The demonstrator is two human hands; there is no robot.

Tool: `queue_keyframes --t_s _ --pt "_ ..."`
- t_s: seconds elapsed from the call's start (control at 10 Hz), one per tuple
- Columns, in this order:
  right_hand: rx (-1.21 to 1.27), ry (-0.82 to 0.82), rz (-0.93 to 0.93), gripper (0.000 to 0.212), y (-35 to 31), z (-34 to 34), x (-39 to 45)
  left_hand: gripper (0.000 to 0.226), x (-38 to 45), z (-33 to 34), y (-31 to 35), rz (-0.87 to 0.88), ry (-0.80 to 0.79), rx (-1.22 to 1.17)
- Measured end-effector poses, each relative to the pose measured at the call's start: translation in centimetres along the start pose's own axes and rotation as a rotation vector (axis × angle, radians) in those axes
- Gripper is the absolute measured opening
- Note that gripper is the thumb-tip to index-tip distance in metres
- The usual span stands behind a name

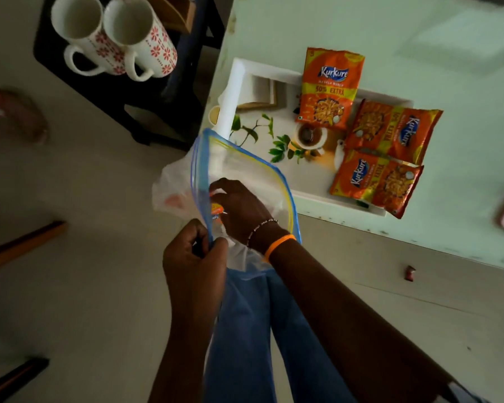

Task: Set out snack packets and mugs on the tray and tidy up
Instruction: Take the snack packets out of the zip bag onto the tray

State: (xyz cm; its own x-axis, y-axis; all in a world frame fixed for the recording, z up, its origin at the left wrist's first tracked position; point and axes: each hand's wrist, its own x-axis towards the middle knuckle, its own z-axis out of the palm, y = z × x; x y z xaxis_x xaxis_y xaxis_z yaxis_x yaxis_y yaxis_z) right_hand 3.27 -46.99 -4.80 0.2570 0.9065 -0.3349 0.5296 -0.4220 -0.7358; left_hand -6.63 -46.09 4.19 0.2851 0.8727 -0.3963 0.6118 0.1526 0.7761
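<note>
The left hand [197, 251] pinches the bag [245, 181] rim; the right hand [239, 210] reaches inside, curled round a packet [217, 209]; the tray [312, 196] lies just ahead to the right, nearer the right hand; the mugs [114, 36] wait far left.

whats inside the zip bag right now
The right hand reaches into the open zip bag, whose rim the left hand pinches. An orange snack packet shows by the fingers. The hand and cloudy plastic hide anything deeper.
</note>
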Motion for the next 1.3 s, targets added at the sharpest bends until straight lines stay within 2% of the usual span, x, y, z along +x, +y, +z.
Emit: queue_keyframes --t_s 0.1,0.2,0.3,0.4,0.5,0.6,0.7,0.8,0.9,1.0,1.1,1.2,1.3 --pt "0.042 -0.077 -0.017 0.026 -0.5 -0.2 -0.9 0.023 -0.4 0.4 0.5 0.035 -0.074 -0.009" --pt "-0.035 -0.122 0.167 0.036 -0.3 -0.2 -0.6 0.034 -0.9 0.7 0.5 0.066 -0.151 -0.024" --pt "-0.147 0.015 0.224 0.039 0.1 -0.2 -0.9 0.040 -1.5 0.9 0.3 0.063 -0.210 0.000" --pt "-0.211 -0.013 0.238 0.036 0.7 0.1 -1.0 0.020 -1.7 1.1 0.2 0.069 -0.257 0.035" --pt "-0.162 -0.095 0.324 0.032 1.9 0.9 -0.6 0.015 -1.9 1.3 0.4 0.061 -0.280 0.032" --pt "0.059 -0.078 0.348 0.033 1.7 0.5 -1.2 0.019 -2.2 1.4 0.6 0.070 -0.291 0.022" --pt "0.056 -0.141 0.337 0.031 0.5 -0.3 -2.4 0.018 -2.5 1.4 0.7 0.040 -0.288 0.015" --pt "-0.137 -0.175 0.303 0.027 -0.8 -1.3 -3.5 0.034 -2.1 1.4 -0.3 -0.007 -0.198 0.063" --pt "-0.037 -0.062 0.259 0.017 -2.3 -3.3 -5.3 0.025 -1.2 1.5 -1.7 -0.105 -0.066 0.139" --pt "0.240 0.173 0.241 0.009 -2.1 -6.3 -7.8 0.024 -0.3 1.7 -2.2 -0.115 0.016 0.240" --pt "0.682 0.527 0.257 0.009 -1.1 -9.2 -9.9 0.020 0.5 2.2 -2.1 -0.081 0.089 0.310" --pt "1.395 0.861 0.300 0.022 1.1 -9.8 -10.3 0.007 1.2 2.6 -2.1 -0.087 0.156 0.355" --pt "1.812 1.047 0.349 0.028 3.6 -8.8 -9.2 0.010 1.3 2.5 -2.3 -0.066 0.185 0.365"
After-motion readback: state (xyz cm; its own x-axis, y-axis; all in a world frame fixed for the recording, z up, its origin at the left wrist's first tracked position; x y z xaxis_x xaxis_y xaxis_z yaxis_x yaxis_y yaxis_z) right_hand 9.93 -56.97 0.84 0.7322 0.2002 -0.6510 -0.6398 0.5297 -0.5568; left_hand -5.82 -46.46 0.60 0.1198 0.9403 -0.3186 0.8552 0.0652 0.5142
